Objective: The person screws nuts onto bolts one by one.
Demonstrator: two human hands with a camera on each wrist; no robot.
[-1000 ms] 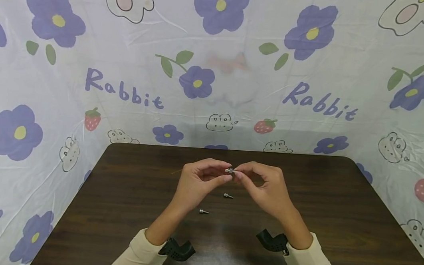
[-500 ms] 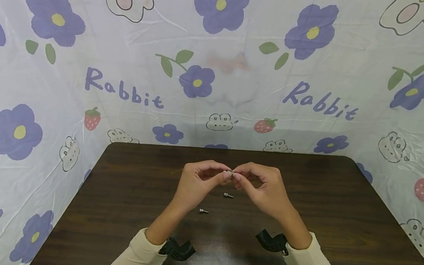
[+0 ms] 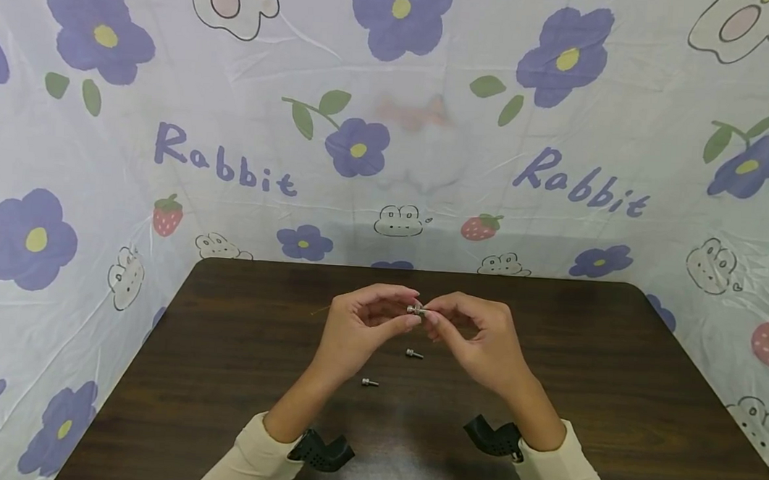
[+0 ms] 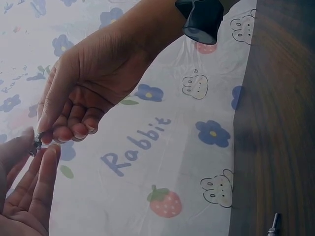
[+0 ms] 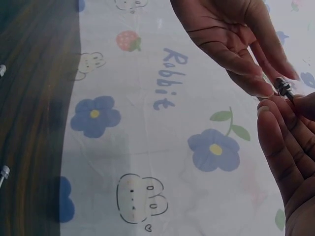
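In the head view, my right hand (image 3: pixel 477 339) pinches the shank of a small silver bolt (image 3: pixel 413 310) between thumb and index finger, above the table. The bolt lies roughly sideways, its head toward the left hand; in the right wrist view, a nut-like ring shows on the bolt (image 5: pixel 284 87). My left hand (image 3: pixel 360 333) is around the head end with thumb and index finger spread apart. Its thumb is close to the bolt; whether they touch I cannot tell. Two similar bolts lie on the table, one (image 3: pixel 414 354) below the hands and another (image 3: pixel 370 383) nearer and further left.
The dark wooden table (image 3: pixel 219 405) spreads under both arms. Behind it and at the sides hangs a white cloth (image 3: pixel 248 102) printed with flowers and rabbits. Black wrist mounts (image 3: pixel 323 451) sit at both cuffs.
Half a second ago the left thumb and index finger were closed on the bolt's head; now they are spread apart. The right hand keeps its pinch. Both loose bolts stay put.
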